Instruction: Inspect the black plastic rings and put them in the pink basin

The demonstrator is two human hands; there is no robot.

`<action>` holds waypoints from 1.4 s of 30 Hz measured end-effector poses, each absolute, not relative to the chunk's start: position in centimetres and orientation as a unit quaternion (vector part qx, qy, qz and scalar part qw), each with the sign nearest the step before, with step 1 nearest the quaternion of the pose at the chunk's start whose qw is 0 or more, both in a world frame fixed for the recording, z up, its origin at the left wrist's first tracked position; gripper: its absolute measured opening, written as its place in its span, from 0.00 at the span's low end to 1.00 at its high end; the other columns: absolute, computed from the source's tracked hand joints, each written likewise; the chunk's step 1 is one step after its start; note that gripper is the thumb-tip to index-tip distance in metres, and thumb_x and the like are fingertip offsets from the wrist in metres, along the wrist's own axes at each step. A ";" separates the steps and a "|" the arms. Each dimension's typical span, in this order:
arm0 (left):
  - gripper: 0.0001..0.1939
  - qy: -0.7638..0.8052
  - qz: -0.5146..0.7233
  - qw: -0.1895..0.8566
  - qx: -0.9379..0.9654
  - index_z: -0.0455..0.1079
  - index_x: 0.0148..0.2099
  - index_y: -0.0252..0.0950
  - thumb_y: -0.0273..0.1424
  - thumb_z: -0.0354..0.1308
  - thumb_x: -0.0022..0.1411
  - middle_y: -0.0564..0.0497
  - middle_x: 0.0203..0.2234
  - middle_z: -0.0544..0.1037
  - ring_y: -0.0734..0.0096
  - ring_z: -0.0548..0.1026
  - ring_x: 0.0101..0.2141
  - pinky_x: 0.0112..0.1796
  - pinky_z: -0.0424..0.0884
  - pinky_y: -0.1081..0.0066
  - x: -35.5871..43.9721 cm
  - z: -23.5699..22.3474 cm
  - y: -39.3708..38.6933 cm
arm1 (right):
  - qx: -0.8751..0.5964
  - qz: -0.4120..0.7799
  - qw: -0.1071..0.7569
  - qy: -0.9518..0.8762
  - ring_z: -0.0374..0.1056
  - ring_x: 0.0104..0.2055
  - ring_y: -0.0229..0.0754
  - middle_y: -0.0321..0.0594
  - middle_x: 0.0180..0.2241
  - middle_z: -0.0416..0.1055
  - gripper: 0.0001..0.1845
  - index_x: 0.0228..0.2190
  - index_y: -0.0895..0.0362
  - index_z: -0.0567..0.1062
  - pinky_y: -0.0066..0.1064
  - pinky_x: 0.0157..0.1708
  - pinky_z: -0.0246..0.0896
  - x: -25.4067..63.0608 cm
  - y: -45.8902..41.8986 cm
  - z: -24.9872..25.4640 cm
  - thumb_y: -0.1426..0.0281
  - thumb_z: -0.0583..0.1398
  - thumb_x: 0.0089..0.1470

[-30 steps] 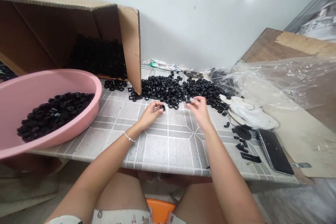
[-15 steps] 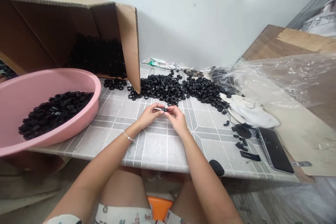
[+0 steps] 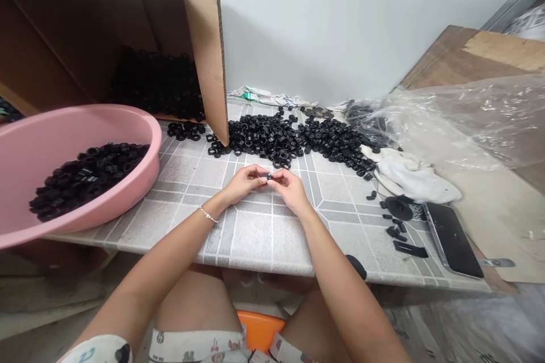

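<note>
A small black ring-like part (image 3: 267,176) is pinched between the fingertips of both hands, a little above the tablecloth; the fingers cover most of it. My left hand (image 3: 246,184) grips it from the left, thumb and fingers closed. From the right, my right hand (image 3: 289,188) holds the same part between thumb and fingers. Just beyond my hands lies a loose pile of black ring parts (image 3: 266,137), running to the right along the back of the table. A pink basin (image 3: 154,144) to the left holds many similar black parts (image 3: 91,178).
Behind the basin, a cardboard box (image 3: 208,51) lies on its side with more black parts inside. At the right are a white glove (image 3: 411,176), a phone (image 3: 455,240), several small black pieces (image 3: 395,229) and clear plastic sheeting (image 3: 468,119). The table's front edge runs before my lap.
Both hands stay closed on the small black part, with the fingers slightly shifted around it. The view has moved a little; the objects keep their places.
</note>
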State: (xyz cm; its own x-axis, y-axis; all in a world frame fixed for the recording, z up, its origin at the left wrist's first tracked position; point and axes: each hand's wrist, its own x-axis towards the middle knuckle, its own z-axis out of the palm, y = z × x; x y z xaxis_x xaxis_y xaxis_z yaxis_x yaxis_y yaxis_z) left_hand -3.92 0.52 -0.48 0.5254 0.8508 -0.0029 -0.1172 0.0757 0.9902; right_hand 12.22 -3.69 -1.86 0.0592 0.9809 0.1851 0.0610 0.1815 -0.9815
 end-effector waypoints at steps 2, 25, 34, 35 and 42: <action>0.22 0.317 0.358 0.680 0.555 0.69 0.37 0.31 0.38 0.71 0.45 0.50 0.31 0.76 0.73 0.74 0.31 0.39 0.74 0.66 -4.0 -0.6 0.4 | -0.482 0.425 0.540 -0.543 0.68 0.33 0.43 0.37 0.28 0.72 0.17 0.28 0.54 0.70 0.39 0.39 0.65 12.2 -3.8 -1.8 0.56 0.66 0.41; 0.12 0.268 0.285 0.833 0.392 0.67 0.32 0.32 0.32 0.67 0.53 0.50 0.30 0.77 0.70 0.77 0.36 0.49 0.69 0.61 -3.7 -0.4 0.0 | -0.576 0.045 0.433 -0.692 0.64 0.42 0.49 0.44 0.36 0.66 0.04 0.33 0.55 0.70 0.41 0.44 0.58 11.0 -5.1 -1.5 0.70 0.56 0.55; 0.11 0.253 0.275 0.838 0.398 0.68 0.32 0.32 0.32 0.67 0.53 0.50 0.29 0.77 0.70 0.77 0.36 0.51 0.68 0.60 -3.8 -0.6 0.5 | -0.583 0.003 0.415 -0.699 0.62 0.38 0.49 0.45 0.35 0.66 0.06 0.34 0.55 0.70 0.39 0.40 0.57 10.7 -5.4 -1.4 0.70 0.53 0.58; 0.11 0.250 0.277 0.838 0.398 0.68 0.32 0.32 0.31 0.66 0.54 0.49 0.29 0.77 0.69 0.77 0.36 0.51 0.68 0.60 -3.8 -0.5 0.4 | -0.582 0.005 0.420 -0.697 0.62 0.38 0.49 0.45 0.35 0.66 0.06 0.34 0.55 0.70 0.38 0.40 0.57 10.6 -5.4 -1.4 0.70 0.53 0.58; 0.06 0.250 0.271 0.849 0.379 0.71 0.39 0.30 0.29 0.59 0.62 0.44 0.35 0.79 0.67 0.77 0.40 0.54 0.66 0.60 -3.9 -0.2 0.0 | -0.555 0.026 0.450 -0.699 0.64 0.36 0.45 0.42 0.34 0.67 0.06 0.37 0.55 0.71 0.37 0.39 0.60 10.9 -5.4 -1.4 0.67 0.57 0.56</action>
